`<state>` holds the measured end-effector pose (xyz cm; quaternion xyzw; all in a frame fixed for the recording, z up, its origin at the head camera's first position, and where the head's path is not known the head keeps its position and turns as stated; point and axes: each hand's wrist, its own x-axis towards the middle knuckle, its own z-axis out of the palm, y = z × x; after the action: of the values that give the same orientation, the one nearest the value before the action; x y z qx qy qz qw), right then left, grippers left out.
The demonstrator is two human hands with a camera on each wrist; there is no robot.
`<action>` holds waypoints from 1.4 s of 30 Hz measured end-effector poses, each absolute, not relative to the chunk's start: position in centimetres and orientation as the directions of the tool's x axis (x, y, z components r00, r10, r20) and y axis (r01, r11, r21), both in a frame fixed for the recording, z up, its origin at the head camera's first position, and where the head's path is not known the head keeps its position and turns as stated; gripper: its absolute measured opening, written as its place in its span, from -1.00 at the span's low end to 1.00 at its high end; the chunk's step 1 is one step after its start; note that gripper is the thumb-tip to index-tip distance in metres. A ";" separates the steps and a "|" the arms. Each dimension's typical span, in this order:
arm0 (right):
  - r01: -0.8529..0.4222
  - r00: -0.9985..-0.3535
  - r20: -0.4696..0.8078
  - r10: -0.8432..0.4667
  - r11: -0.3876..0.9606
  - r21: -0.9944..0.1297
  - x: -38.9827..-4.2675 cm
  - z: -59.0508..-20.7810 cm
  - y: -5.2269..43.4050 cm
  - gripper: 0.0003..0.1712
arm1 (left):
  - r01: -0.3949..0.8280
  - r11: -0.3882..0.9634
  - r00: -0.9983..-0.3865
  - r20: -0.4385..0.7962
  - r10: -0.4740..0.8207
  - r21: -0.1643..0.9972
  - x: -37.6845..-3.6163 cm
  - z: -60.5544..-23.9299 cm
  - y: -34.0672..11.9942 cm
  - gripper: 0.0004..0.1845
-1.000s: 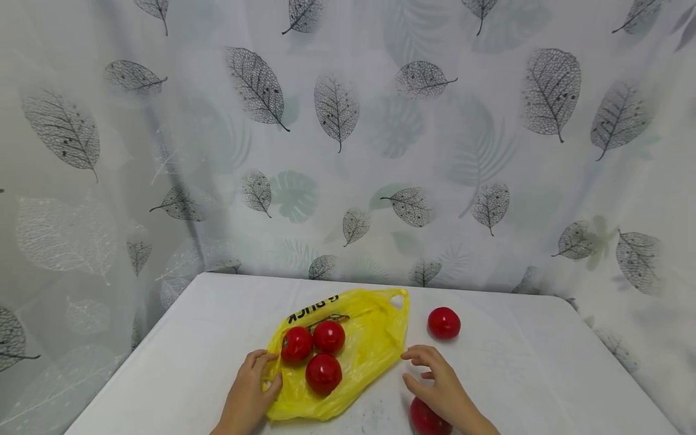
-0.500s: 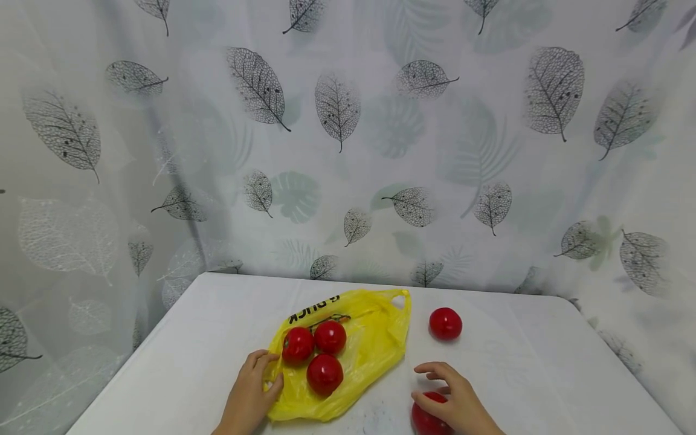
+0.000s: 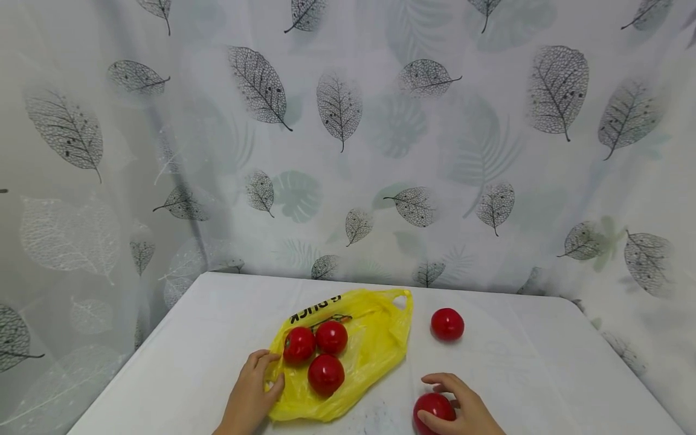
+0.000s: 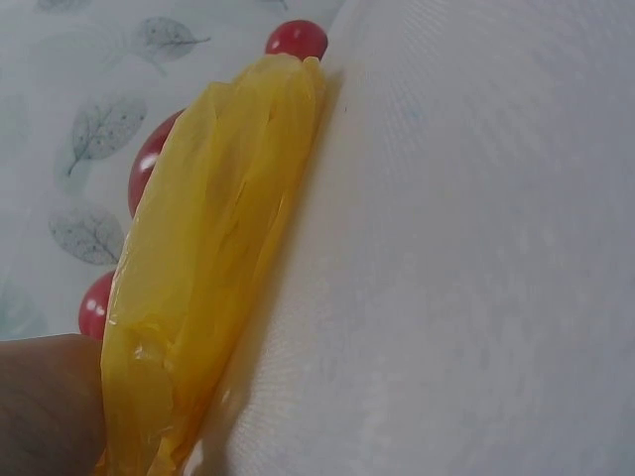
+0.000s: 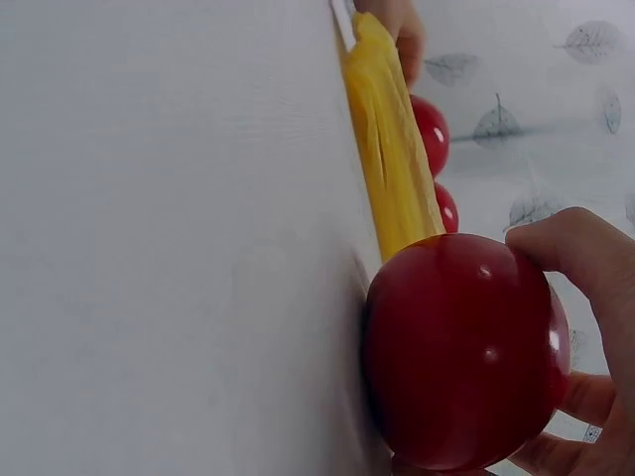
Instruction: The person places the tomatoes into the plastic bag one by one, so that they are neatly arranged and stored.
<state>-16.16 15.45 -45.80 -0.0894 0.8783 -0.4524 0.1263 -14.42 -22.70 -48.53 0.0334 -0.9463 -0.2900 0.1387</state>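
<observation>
Toward the near edge of the table (image 3: 533, 368), the right hand (image 3: 469, 412) curled round a red fruit (image 3: 432, 403); the left hand (image 3: 250, 386) touched the yellow bag (image 3: 364, 362), its grip unclear.

I stood in a curtained-off nook, room type unclear: leaf-print curtain (image 3: 348, 157) at twelve o'clock, white table (image 3: 533, 368) at six.

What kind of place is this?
Probably an indoor tabletop workspace, maybe screened off: a white table stands before a leaf-print cloth, and a yellow bag lies on the table. I can't tell which room.
</observation>
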 end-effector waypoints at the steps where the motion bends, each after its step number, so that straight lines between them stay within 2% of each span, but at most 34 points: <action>1: -0.033 -0.952 -0.149 -0.267 0.575 -0.817 -16.0 -45.8 15.5 -0.21 | 0.016 0.830 -0.960 0.241 -0.143 0.557 -14.4 -48.5 -22.7 -0.69; 5: 0.001 -0.952 -0.177 -0.250 0.576 -0.817 -15.6 -45.9 15.6 -0.04 | 0.009 0.831 -0.962 0.232 -0.145 0.557 -14.5 -48.4 -22.6 -0.68; 10: -0.022 -0.949 -0.163 -0.271 0.571 -0.820 -15.5 -46.0 15.8 0.03 | 0.002 0.830 -0.965 0.219 -0.145 0.558 -14.4 -48.2 -22.6 -0.67; 16: -0.080 -0.896 -0.194 -0.399 0.576 -0.813 -15.7 -46.1 16.6 0.12 | 0.013 0.835 -0.963 0.232 -0.138 0.550 -14.2 -48.2 -22.8 -0.68; 19: -0.093 -0.885 -0.195 -0.422 0.572 -0.815 -15.8 -46.3 16.8 0.08 | 0.026 0.839 -0.958 0.255 -0.135 0.544 -14.2 -48.1 -22.9 -0.68; 29: -0.120 -0.927 -0.133 -0.351 0.613 -0.781 -15.2 -46.1 16.4 -0.01 | 0.012 0.840 -0.958 0.248 -0.147 0.542 -14.5 -48.1 -22.9 -0.65; 42: -0.126 -0.957 -0.059 -0.283 0.591 -0.797 -15.3 -46.2 16.0 -0.10 | -0.002 0.829 -0.962 0.226 -0.154 0.559 -14.4 -48.1 -22.5 -0.65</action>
<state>-15.27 15.98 -46.15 -0.1151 0.8872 -0.4376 0.0899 -14.39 -22.52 -48.13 0.0413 -0.9472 -0.2894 0.1317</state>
